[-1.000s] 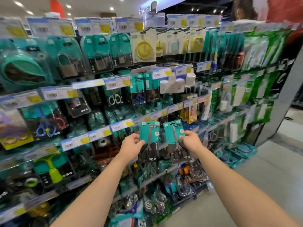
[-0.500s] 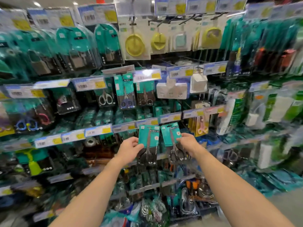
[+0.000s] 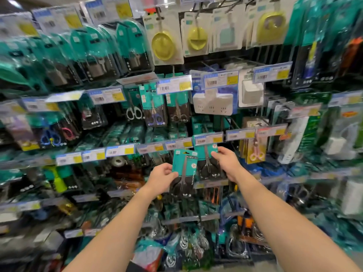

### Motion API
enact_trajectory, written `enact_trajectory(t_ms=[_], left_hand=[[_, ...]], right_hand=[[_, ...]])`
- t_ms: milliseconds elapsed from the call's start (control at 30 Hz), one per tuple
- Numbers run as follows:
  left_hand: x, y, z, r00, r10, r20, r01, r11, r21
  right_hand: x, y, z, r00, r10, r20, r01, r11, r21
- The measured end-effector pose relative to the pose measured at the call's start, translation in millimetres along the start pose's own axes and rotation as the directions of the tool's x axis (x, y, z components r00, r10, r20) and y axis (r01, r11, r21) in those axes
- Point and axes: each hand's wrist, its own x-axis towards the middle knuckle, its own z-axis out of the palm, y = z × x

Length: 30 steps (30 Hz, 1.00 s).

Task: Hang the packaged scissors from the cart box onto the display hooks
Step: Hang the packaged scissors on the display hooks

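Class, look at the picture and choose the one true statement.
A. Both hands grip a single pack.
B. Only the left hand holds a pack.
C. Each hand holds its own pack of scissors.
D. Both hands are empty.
C: the left hand grips one teal scissors pack, and the right hand holds a second pack up by the price-tag rail.

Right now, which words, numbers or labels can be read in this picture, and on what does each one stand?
Nothing reads clearly.
Scissors pack in the left hand, pack at: dark characters near the top, too blurred to read.
Scissors pack in the right hand, pack at: small red mark, unreadable.
Shelf price tags: barcodes and yellow patches, print too small.
Socket strip: no print visible.
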Motion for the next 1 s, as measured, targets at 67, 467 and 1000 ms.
enact_trajectory(t_ms=[67,467,1000], left_hand=[[1.2,0.2,1.2,1.0,0.0,-0.002,0.0,1.0,0.0],[2.5,-1.4,11.6,1.0,-0.012,-0.002,0.012,0.999,-0.05],[2.3,-5.8,21.2,0.999,-0.033,0.039,0.035,0.997,-0.062]], right_hand=[[8.3,5.6,0.8,1.0,0.008,-0.017,-0.008,1.0,0.006],[1.2,4.2,-2.0,0.999,-0.009,-0.044,0.011,0.999,0.04],[-0.9,-1.1,-1.6,0.993,-0.104,-0.062,0.104,0.994,0.011]])
